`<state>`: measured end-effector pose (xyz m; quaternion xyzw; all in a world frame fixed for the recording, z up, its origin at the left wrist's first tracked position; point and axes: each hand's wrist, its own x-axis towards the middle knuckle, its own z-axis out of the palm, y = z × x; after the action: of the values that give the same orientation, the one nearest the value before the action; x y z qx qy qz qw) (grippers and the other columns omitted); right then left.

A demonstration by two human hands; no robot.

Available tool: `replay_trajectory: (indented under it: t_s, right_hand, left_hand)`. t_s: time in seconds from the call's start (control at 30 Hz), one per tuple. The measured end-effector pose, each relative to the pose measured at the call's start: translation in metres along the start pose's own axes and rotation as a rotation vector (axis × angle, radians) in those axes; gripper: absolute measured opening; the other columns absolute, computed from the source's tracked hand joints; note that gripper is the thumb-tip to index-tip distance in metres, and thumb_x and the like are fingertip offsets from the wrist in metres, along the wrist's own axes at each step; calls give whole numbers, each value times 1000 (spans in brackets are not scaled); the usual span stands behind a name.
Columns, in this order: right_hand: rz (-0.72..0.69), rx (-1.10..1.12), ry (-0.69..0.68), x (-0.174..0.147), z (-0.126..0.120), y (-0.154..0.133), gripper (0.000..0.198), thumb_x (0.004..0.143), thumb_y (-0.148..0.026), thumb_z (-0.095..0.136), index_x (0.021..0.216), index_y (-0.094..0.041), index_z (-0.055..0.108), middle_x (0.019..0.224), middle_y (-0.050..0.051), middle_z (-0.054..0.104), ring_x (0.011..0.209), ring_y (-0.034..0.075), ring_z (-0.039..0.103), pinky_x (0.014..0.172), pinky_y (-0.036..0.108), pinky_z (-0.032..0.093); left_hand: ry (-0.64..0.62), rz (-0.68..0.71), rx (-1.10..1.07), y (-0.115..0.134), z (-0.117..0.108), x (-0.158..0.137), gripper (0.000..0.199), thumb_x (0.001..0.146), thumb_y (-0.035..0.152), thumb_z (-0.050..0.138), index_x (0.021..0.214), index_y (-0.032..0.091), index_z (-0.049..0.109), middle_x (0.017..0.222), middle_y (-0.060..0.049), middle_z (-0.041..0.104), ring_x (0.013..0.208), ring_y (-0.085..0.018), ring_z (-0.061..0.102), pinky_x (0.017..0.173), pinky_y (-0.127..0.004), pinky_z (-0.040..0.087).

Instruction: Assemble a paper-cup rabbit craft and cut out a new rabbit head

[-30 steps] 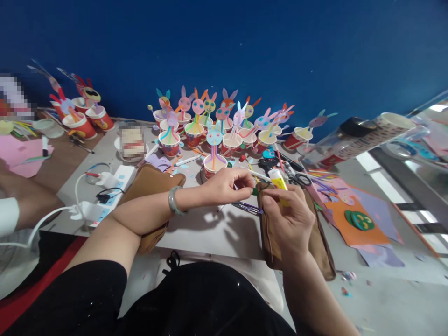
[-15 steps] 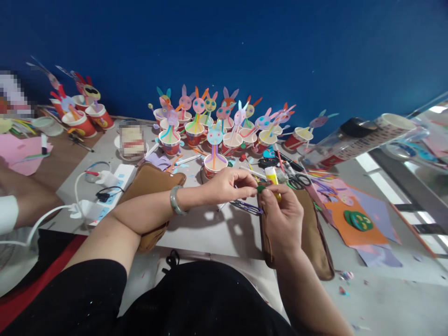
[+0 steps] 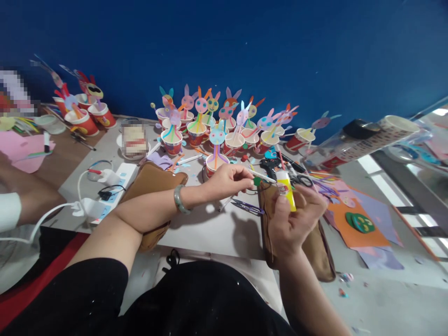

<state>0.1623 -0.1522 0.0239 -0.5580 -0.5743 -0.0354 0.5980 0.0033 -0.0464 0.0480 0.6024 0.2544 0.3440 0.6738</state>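
My left hand (image 3: 227, 182), a bangle on its wrist, is closed in a pinch over the table. At its fingertips is a small green paper piece (image 3: 257, 181). My right hand (image 3: 296, 217) grips a yellow glue stick (image 3: 287, 190) with a white cap, tilted, between thumb and fingers. Below and between the hands lie purple-handled thread snips (image 3: 248, 206). A brown pouch (image 3: 315, 254) lies under my right hand, and another brown pouch (image 3: 150, 186) under my left forearm. Just beyond my left hand stands a paper cup (image 3: 217, 163) with a blue rabbit face on paper strips.
Several more rabbit cups (image 3: 196, 128) stand along the blue wall. Black scissors (image 3: 303, 180) lie behind the glue stick. Right are orange paper (image 3: 341, 226) and green cut pieces (image 3: 360, 222). A power strip (image 3: 117, 191) with cables is at left, near another person's arm (image 3: 31, 196).
My right hand has let go of the green piece, moved right and picked up the glue stick from the table. My left hand has shifted slightly left, keeping the green piece.
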Motion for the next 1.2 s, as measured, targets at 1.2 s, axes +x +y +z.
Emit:
replay_trajectory:
  t_s: [1.2]
  right_hand:
    - [-292, -354, -47, 3, -6, -5, 22, 92, -29, 70, 111, -19, 66, 91, 8, 75, 80, 24, 72, 73, 39, 61]
  left_hand:
    - [13, 333, 345, -1, -1, -4, 6, 77, 21, 60, 74, 17, 64, 76, -1, 68, 73, -12, 59, 72, -25, 46]
